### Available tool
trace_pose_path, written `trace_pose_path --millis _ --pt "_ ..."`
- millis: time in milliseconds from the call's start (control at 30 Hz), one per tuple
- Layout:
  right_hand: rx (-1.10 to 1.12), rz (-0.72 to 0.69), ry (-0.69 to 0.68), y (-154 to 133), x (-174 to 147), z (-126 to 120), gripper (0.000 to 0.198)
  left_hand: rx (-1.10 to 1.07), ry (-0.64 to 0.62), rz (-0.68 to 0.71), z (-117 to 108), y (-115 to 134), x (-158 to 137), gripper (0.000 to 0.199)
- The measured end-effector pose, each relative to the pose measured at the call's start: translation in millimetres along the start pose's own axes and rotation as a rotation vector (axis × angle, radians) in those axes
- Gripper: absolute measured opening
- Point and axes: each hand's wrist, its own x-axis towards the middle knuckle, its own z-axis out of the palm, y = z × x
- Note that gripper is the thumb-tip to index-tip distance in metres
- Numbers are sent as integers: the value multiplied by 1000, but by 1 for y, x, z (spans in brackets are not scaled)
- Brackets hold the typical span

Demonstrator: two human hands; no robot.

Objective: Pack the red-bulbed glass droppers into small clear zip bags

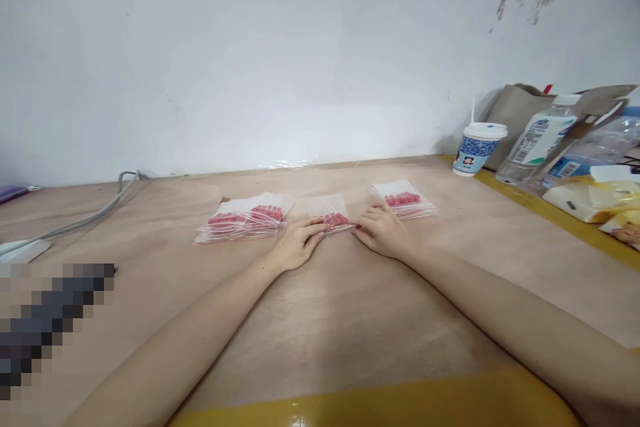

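Centrally, a small clear plastic zip bag (334, 216) of red tube-shaped pieces lies flat on the smooth plywood worktop (320, 320). The left hand (296, 245) and right hand (381, 230) press its near edge with fingers flat. Similar glossy bag stacks (245, 219) flank it.

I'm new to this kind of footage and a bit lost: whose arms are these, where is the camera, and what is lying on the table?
There is no machine here. The one picture comes from a camera worn on a person's head, looking forward and down, so the two bare arms are their own. The left hand and right hand both rest on the near edge of a small clear bag holding red pieces. It lies on a wooden table. A stack of similar bags lies to the left, another stack to the right. A paper cup and bottle stand far right.
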Motion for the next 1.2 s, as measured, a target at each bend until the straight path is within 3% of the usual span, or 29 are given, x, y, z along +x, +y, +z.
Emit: trace_pose_path --millis 233,500,700,1200 --pt "-58 -9 17 -1 6 1 20 62 13 43 -3 2 3 29" --pt "-69 -21 34 -2 9 -1 21 131 10 242 12 15 31 18" --pt "-27 -30 49 -5 8 0 21 187 43 273 22 14 37 18" --pt "-35 -40 54 -6 7 -2 20 233 54 291 12 14 34 15"
